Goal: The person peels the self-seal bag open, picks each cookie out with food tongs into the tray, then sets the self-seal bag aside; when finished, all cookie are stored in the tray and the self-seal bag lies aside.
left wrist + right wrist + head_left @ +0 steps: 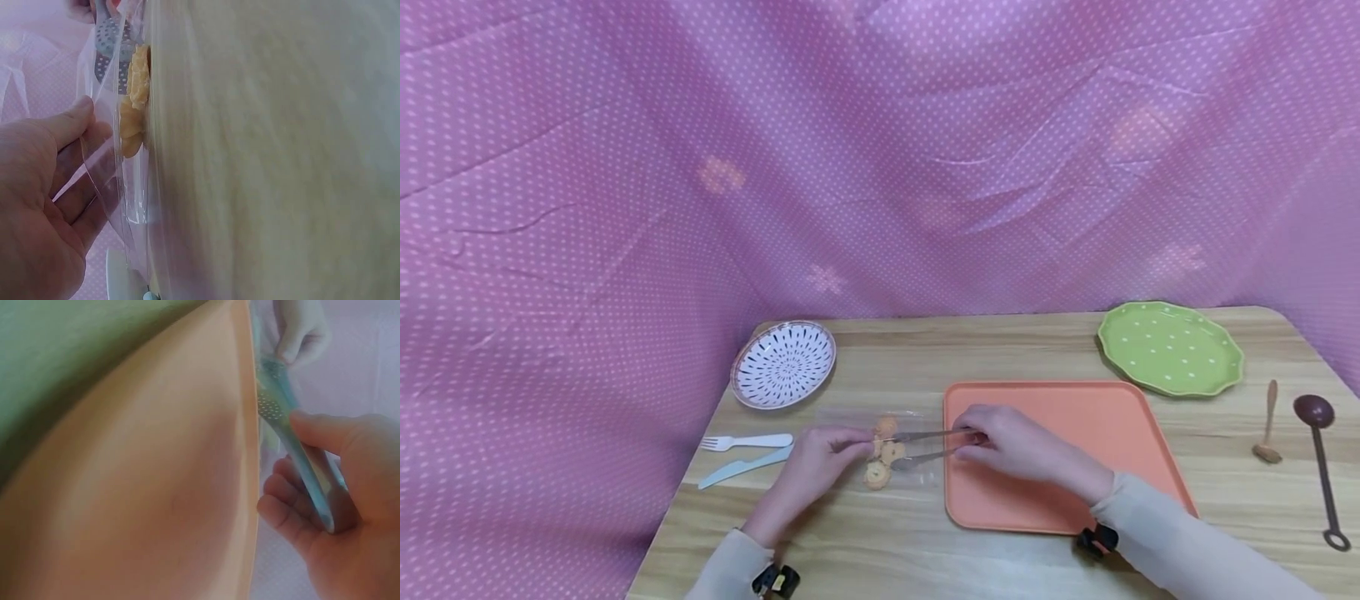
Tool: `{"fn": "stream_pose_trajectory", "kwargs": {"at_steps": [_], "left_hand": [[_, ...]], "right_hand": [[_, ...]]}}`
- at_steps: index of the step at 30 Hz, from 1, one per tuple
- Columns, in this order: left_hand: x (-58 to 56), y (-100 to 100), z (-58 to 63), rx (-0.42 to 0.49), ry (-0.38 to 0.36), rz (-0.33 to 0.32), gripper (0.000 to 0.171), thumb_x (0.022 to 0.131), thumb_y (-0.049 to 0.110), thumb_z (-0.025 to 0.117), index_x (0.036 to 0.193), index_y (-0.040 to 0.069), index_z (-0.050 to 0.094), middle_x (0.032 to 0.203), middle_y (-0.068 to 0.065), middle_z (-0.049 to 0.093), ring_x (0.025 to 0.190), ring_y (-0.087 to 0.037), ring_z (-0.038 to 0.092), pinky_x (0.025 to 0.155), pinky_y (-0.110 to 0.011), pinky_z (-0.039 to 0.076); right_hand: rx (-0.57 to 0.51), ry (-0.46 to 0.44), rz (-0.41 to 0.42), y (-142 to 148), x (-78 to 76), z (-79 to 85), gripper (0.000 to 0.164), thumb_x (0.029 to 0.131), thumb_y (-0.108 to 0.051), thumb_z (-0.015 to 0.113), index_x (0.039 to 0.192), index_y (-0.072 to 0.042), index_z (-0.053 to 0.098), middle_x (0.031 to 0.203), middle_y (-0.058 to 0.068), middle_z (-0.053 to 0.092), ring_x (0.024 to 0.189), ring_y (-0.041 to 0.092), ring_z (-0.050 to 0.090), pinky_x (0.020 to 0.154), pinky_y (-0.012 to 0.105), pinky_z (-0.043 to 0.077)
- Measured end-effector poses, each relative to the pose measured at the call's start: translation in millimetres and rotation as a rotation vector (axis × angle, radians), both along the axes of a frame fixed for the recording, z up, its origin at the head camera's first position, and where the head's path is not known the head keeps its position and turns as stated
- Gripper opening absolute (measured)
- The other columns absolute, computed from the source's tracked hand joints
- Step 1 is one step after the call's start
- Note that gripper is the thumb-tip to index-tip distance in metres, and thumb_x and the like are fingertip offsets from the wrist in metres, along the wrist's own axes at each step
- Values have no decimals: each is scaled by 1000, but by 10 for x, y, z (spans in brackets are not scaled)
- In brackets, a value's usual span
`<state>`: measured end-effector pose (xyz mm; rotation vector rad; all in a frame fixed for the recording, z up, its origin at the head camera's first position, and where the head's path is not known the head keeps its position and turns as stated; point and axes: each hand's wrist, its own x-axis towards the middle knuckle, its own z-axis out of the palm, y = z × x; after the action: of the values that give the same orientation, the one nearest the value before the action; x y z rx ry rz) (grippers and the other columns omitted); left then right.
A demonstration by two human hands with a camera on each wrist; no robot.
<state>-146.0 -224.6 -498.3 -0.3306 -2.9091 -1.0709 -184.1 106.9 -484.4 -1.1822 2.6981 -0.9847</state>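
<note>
A clear plastic bag [917,481] with several round cookies [877,476] lies left of the orange tray [1060,500]. My left hand [820,460] pinches the bag's film between thumb and fingers, as the left wrist view shows beside the cookies [139,78]. Metal tongs [309,469] are gripped in my right hand [1011,442], above the tray's left side. Their arms stand apart and point left. The perforated tips [111,37] show through the film, close by the cookies. No cookie shows clamped between them.
A white patterned bowl [784,365] stands back left, with a white fork [748,442] and a pale blue knife [745,468] in front. A green dotted plate [1172,348] is back right. Further right lie a small wooden spoon [1270,417] and a dark ladle [1322,475].
</note>
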Motion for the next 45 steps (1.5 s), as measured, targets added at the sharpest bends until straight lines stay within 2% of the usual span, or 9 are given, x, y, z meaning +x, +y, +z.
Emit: {"fn": "stream_pose_trajectory", "kwargs": {"at_steps": [7, 12, 14, 20, 26, 30, 35, 40, 45], "left_hand": [[0, -11, -12, -11, 12, 9, 15, 87, 36, 77, 102, 33, 79, 108, 16, 79, 100, -4, 74, 94, -29, 61], [-5, -9, -13, 6, 9, -1, 15, 87, 36, 78, 103, 34, 78, 109, 16, 78, 101, -3, 74, 95, -29, 61], [-8, -11, -10, 7, 14, 2, 15, 87, 35, 78, 102, 34, 78, 109, 16, 78, 102, -4, 74, 96, -30, 61], [-28, -26, 6, -4, 3, 23, 15, 87, 37, 78, 102, 36, 78, 108, 19, 78, 103, -3, 74, 98, -33, 61], [-17, -36, 2, 3, -15, 8, 15, 88, 37, 77, 102, 36, 78, 108, 19, 78, 103, -2, 74, 97, -31, 61], [4, -35, -20, 16, -15, 3, 15, 87, 35, 78, 102, 32, 79, 108, 18, 78, 103, -2, 74, 98, -30, 60], [6, -34, -19, 16, -6, 15, 15, 86, 37, 79, 101, 34, 79, 109, 19, 77, 105, -4, 74, 100, -33, 60], [-8, -38, -15, 12, -14, 31, 15, 86, 39, 79, 101, 37, 79, 110, 21, 77, 105, -3, 73, 100, -33, 59], [-18, -33, -27, 15, 0, 30, 14, 87, 41, 78, 100, 37, 79, 109, 22, 77, 103, -1, 73, 98, -31, 60]], "right_hand": [[-19, 3, -28, 149, 22, 12, 21, 93, -28, 74, 109, -15, 70, 93, -9, 70, 82, -1, 62, 74, 21, 59], [-30, 27, -99, 506, 99, 51, 24, 93, -28, 73, 113, -15, 69, 100, -3, 73, 90, 3, 68, 83, 28, 62], [-44, 42, -119, 689, 140, 56, 23, 92, -27, 75, 112, -17, 69, 99, -5, 73, 89, 1, 67, 81, 25, 62], [-126, 172, -47, 1186, 272, -30, 28, 83, -16, 83, 109, -17, 70, 94, -12, 69, 83, -2, 62, 75, 11, 51], [-140, 108, -20, 1428, 395, -141, 30, 84, -16, 83, 111, -19, 70, 99, -13, 72, 86, 0, 67, 76, 9, 53], [-152, 86, -32, 1476, 402, -147, 34, 82, -15, 84, 113, -17, 70, 97, -12, 71, 84, 1, 66, 73, 12, 55], [-169, 72, -66, 1398, 355, -23, 33, 83, -15, 83, 113, -18, 69, 93, -11, 69, 83, 1, 63, 74, 14, 55], [-125, 7, -116, 1148, 224, 58, 27, 89, -25, 79, 114, -25, 68, 94, -13, 71, 88, 2, 67, 78, 21, 59], [-47, -91, -119, 835, 89, 91, 27, 93, -38, 72, 115, -22, 69, 102, -9, 74, 97, 5, 70, 85, 26, 61]]}}
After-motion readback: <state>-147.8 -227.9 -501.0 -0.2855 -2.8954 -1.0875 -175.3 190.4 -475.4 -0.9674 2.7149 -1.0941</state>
